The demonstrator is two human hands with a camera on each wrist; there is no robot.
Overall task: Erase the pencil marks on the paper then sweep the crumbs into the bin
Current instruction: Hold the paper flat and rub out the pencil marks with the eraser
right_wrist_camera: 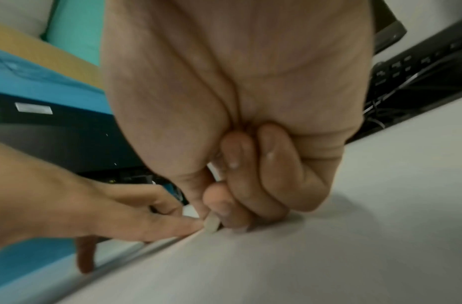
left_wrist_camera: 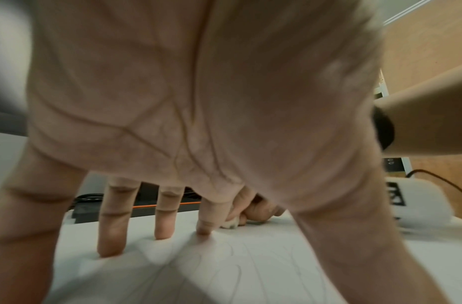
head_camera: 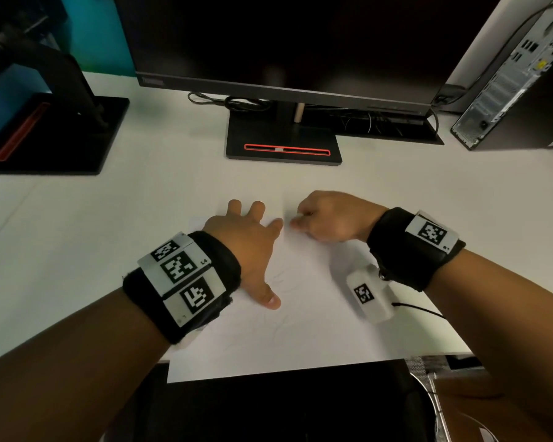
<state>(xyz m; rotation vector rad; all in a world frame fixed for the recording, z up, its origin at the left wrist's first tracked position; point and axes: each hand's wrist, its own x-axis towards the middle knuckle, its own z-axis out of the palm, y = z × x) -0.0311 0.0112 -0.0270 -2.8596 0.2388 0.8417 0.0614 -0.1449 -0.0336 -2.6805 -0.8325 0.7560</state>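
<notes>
A white sheet of paper (head_camera: 316,317) lies on the white desk, with faint pencil marks (head_camera: 280,279) near its middle. My left hand (head_camera: 249,237) rests flat on the paper's upper left part, fingers spread and straight. My right hand (head_camera: 326,220) is curled at the sheet's far edge and pinches a small white eraser (right_wrist_camera: 212,224), whose tip touches the paper next to the left index fingertip. The left wrist view shows the eraser (left_wrist_camera: 229,223) beyond my spread fingers (left_wrist_camera: 113,226). No crumbs are visible.
A monitor on a black stand (head_camera: 283,145) rises behind the paper, with cables behind the stand. A second black stand (head_camera: 55,135) is at the far left and a computer tower (head_camera: 517,87) at the far right. A round bin (head_camera: 441,409) sits below the desk's near edge.
</notes>
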